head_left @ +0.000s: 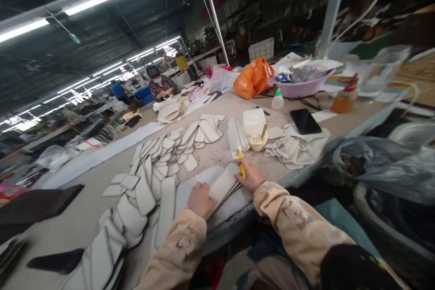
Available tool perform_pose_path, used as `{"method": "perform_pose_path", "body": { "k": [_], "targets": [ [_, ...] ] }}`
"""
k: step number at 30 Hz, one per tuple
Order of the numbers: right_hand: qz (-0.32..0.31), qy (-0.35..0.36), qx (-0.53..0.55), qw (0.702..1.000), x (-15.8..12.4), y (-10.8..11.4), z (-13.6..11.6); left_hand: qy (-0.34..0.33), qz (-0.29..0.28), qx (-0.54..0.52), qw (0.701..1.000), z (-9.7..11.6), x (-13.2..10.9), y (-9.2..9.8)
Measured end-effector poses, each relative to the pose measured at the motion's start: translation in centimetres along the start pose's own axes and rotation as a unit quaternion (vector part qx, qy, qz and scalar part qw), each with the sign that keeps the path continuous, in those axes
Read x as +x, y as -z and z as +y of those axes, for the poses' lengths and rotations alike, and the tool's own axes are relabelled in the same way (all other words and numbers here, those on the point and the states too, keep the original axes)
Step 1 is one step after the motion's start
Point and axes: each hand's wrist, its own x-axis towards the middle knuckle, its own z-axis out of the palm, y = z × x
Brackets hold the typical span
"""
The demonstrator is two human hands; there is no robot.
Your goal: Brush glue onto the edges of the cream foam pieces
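Note:
My left hand [200, 198] is closed on the near end of a stack of white oblong pieces [224, 183] lying on a grey mat at the table's front edge. My right hand [250, 175] grips a yellow-handled brush [241, 163] whose tip rests at the far end of the top piece. Rows of the same white oblong pieces [159, 167] are laid overlapping across the table to the left and behind. A small white tub with a stick [258, 139] in it stands just beyond the brush.
A black phone [305, 121], crumpled cloths [294, 149], a white squeeze bottle [277, 99], a lilac basin [302, 87] and an orange bag [253, 79] lie further back. A person sits at the table's far end [161, 84]. Grey plastic bags [377, 163] stand right.

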Motion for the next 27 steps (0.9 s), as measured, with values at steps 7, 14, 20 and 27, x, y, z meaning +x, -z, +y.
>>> {"method": "perform_pose_path", "body": {
  "k": [7, 14, 20, 27],
  "targets": [
    [0.05, 0.024, 0.097, 0.994, 0.4, 0.7, -1.7, -0.016, 0.017, -0.112, 0.993, -2.0, -0.3, -1.1],
    [0.031, 0.038, 0.306, 0.951, 0.8, 1.5, -4.8, -0.058, 0.05, -0.355, 0.932, -1.8, -0.2, -0.7],
    [0.008, 0.04, 0.35, 0.936, 0.7, 2.2, -5.6, -0.063, 0.09, -0.488, 0.866, 1.5, 0.6, 0.5],
    [0.049, 0.014, 0.296, 0.954, 0.7, 2.7, -5.8, -0.031, 0.08, -0.529, 0.845, 1.9, 0.1, -0.2]
  ]
}}
